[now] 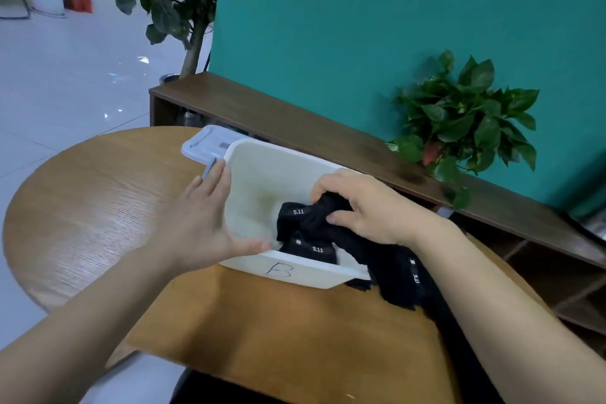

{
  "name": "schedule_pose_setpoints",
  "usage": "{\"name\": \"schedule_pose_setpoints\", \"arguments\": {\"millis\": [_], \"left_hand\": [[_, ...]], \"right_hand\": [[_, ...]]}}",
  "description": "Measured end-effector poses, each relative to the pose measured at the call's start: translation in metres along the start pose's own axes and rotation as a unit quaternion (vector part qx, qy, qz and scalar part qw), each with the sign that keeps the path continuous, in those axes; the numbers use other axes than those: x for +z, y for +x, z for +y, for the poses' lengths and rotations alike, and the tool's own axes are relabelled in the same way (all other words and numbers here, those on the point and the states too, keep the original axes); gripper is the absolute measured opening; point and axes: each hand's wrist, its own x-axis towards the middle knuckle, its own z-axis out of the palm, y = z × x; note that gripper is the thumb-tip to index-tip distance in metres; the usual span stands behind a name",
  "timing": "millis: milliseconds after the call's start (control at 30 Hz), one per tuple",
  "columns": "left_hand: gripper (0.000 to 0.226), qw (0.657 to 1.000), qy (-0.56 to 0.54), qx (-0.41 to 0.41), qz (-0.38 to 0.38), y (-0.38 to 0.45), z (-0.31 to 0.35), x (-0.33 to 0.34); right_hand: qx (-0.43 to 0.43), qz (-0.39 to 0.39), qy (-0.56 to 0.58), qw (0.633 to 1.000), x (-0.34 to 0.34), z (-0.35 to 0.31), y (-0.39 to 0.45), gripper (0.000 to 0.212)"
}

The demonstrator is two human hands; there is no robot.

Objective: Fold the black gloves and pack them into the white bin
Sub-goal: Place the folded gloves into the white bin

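Observation:
A white bin [262,170] marked "B" on its near wall stands on the round wooden table. My left hand [203,216] holds the bin's left wall, thumb hooked over the near rim and fingers flat outside. My right hand [364,203] grips a bunched black glove [314,220] inside the bin, pressing it onto another black glove [311,249] that lies against the near wall. More black gloves [400,282] lie on the table just right of the bin, partly under my right forearm.
The bin's grey-white lid [206,144] lies behind its far left corner. A dark wooden shelf unit [295,121] runs along the teal wall, with a leafy potted plant [465,121] on it. Bare wooden table [98,200] spreads to the left.

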Motion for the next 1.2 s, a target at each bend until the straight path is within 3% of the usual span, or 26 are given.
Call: {"name": "schedule_pose_setpoints", "arguments": {"millis": [133,400,533,667,767,867,967,1200], "left_hand": [[0.148,1.000,0.000,0.014,0.008,0.001,0.000,0.000],[0.146,1.000,0.006,0.010,-0.001,-0.002,-0.004,0.002],[0.146,1.000,0.002,0.011,0.001,-0.003,-0.001,0.000],[0.146,1.000,0.003,0.015,0.001,-0.003,0.002,-0.002],[0.146,1.000,-0.002,0.013,0.004,-0.003,0.003,-0.003],[0.144,1.000,-0.007,0.013,0.004,-0.004,0.005,-0.004],[0.145,1.000,-0.014,0.013,0.007,-0.007,0.007,-0.006],[0.145,1.000,-0.002,0.007,0.020,-0.012,0.013,-0.006]], "right_hand": [[-0.007,-0.069,-0.072,0.995,0.022,0.011,0.040,0.030],[-0.027,-0.140,-0.051,0.988,0.084,0.028,0.053,0.033],[-0.024,-0.142,-0.024,0.989,0.099,0.035,0.053,0.037],[0.004,-0.101,-0.001,0.995,0.088,0.038,0.045,0.066],[0.018,-0.056,0.016,0.998,0.074,0.036,0.033,0.061],[0.045,-0.083,0.029,0.995,0.071,0.037,0.019,0.054],[0.074,-0.135,0.048,0.987,0.079,0.044,0.013,0.063],[0.070,-0.147,0.051,0.985,0.092,0.049,0.023,0.067]]}}
